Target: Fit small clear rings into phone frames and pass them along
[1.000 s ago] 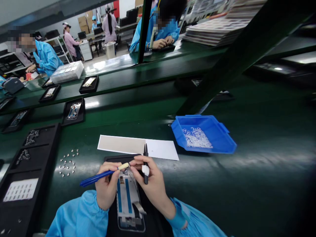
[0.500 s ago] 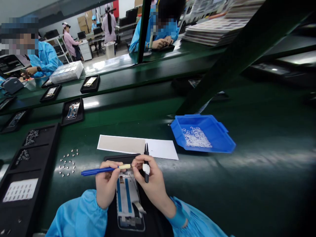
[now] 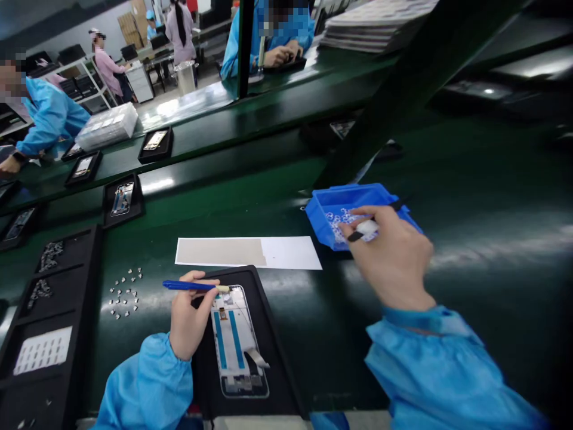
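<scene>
My left hand (image 3: 190, 316) is closed round a blue pen-like tool (image 3: 192, 286) with a pale tip, held level over the top of a phone frame (image 3: 237, 343) that lies in a black tray (image 3: 273, 352). My right hand (image 3: 391, 257) is stretched out to the blue bin (image 3: 331, 200) of small clear parts. It grips black tweezers (image 3: 358, 235), and a white wrap shows on one finger. The tweezer tips point into the bin.
A white and tan sheet (image 3: 248, 252) lies behind the tray. Small metal parts (image 3: 125, 292) are scattered at the left, beside a black compartment tray (image 3: 45, 316). More trays with phones (image 3: 123, 199) sit on the belt behind. Other people in blue coats (image 3: 49, 116) work across the line.
My right hand has left the phone frame and swung right and away to the blue bin with the tweezers. The left hand stays by the frame, its tool now level.
</scene>
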A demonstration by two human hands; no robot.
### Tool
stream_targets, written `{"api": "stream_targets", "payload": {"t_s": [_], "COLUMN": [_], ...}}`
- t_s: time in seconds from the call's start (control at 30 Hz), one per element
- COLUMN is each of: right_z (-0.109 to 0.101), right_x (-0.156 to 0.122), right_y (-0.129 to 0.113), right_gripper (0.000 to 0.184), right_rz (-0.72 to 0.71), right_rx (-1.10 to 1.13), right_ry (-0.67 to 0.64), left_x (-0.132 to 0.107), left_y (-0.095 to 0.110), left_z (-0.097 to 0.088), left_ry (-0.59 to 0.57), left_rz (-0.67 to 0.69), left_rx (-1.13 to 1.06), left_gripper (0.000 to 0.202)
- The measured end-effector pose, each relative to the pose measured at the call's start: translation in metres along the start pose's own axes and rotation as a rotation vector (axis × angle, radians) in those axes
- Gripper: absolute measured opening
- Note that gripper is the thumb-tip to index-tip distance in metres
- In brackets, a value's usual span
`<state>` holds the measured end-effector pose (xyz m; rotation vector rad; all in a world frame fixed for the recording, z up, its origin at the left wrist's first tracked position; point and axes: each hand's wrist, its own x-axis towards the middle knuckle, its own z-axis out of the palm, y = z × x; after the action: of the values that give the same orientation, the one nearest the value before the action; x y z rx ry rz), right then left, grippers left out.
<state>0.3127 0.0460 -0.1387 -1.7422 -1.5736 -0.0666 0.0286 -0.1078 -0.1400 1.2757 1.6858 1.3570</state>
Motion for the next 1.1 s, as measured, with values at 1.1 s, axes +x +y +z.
{"api": "stream_targets", "payload": {"t_s": [1.1], "right_z": [0.016], "right_x": [-0.101], "right_y": [-0.079], "right_gripper": [0.043], "right_rz": [-0.489], "right_rx": [0.656], "right_ry": [-0.615], "left_x": [0.011], "left_y": [0.020], "left_z": [0.005], "left_ry": [-0.199], "left_rz": [0.450], "left_rx": [0.575], "left_gripper": [0.009]}}
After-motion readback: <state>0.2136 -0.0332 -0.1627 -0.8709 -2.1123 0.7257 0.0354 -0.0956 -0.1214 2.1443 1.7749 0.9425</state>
